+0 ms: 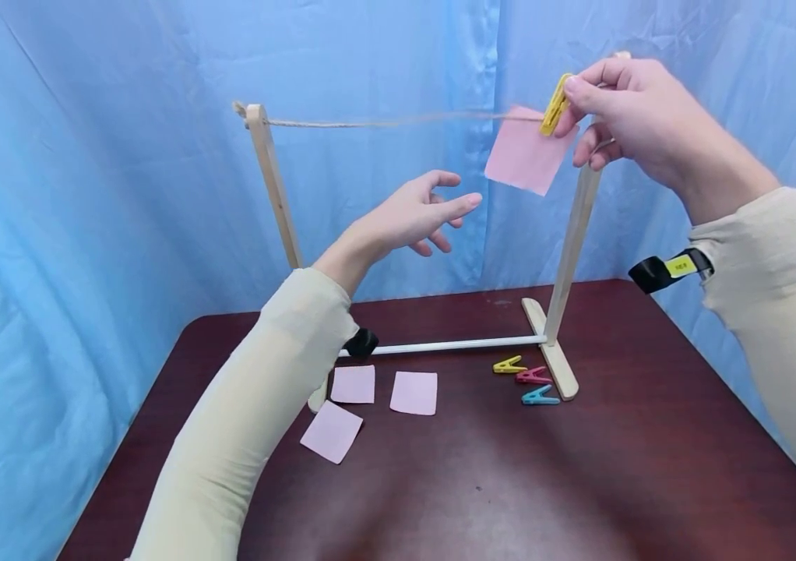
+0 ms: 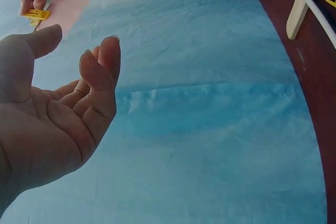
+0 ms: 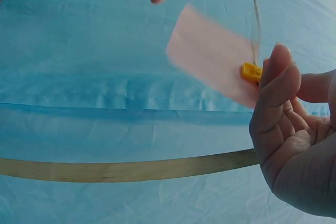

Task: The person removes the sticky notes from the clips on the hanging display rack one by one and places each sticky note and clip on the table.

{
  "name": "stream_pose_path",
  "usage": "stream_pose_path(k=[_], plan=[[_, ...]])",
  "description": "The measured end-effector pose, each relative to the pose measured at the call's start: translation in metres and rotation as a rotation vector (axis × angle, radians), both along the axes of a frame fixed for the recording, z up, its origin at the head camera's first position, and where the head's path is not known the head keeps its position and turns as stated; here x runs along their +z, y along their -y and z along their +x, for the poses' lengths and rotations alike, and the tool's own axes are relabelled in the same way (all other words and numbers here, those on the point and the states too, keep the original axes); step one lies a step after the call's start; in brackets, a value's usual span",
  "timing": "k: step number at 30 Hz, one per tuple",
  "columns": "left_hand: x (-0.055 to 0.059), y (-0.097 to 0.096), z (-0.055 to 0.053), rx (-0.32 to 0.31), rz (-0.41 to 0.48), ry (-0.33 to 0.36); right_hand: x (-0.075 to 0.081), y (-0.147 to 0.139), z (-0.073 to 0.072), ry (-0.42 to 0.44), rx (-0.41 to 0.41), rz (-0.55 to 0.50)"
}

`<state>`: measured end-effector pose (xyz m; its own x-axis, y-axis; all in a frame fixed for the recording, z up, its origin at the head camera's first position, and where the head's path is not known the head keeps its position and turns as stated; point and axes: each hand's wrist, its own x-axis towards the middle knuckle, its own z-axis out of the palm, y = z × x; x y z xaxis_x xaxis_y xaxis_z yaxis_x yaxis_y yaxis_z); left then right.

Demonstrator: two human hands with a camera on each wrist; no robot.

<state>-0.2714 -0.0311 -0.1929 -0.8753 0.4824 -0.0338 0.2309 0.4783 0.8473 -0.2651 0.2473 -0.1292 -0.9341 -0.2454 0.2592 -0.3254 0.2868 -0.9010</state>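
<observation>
My right hand (image 1: pixel 639 117) pinches a yellow clothespin (image 1: pixel 556 105) near the right end of the rope (image 1: pixel 370 123). Beneath that clothespin a pink square of paper or cloth (image 1: pixel 530 154) hangs at a tilt from the rope. In the right wrist view the pink square (image 3: pixel 210 53) is blurred, and the fingers hide most of the yellow clothespin (image 3: pixel 251 72). To the left of the hanging square, my left hand (image 1: pixel 415 210) is held in the air with its fingers apart and relaxed. Nothing lies between its thumb and fingers in the left wrist view.
A wooden stand carries the rope between a left post (image 1: pixel 275 187) and a right post (image 1: pixel 573 241), joined low by a white rod (image 1: pixel 461 344). On the dark table (image 1: pixel 468 483) lie three pink squares (image 1: pixel 413 393) and yellow, red and blue clothespins (image 1: pixel 540 396). Blue curtains (image 1: pixel 125 156) hang behind.
</observation>
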Motion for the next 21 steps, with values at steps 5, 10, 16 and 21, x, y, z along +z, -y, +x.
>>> stream_pose_path(k=[5, 10, 16, 21], plan=[[-0.001, -0.018, -0.007, -0.011, 0.074, 0.024, -0.005, 0.000, -0.002, 0.009, 0.025, -0.081], [-0.006, -0.031, -0.011, -0.041, 0.147, -0.002, -0.011, 0.002, -0.003, -0.021, 0.048, -0.107], [-0.010, -0.038, -0.013, -0.045, 0.196, -0.077, -0.016, -0.002, -0.003, -0.041, 0.055, -0.078], [-0.010, -0.038, -0.013, -0.054, 0.166, -0.101, -0.014, -0.007, -0.003, -0.104, 0.011, 0.009]])
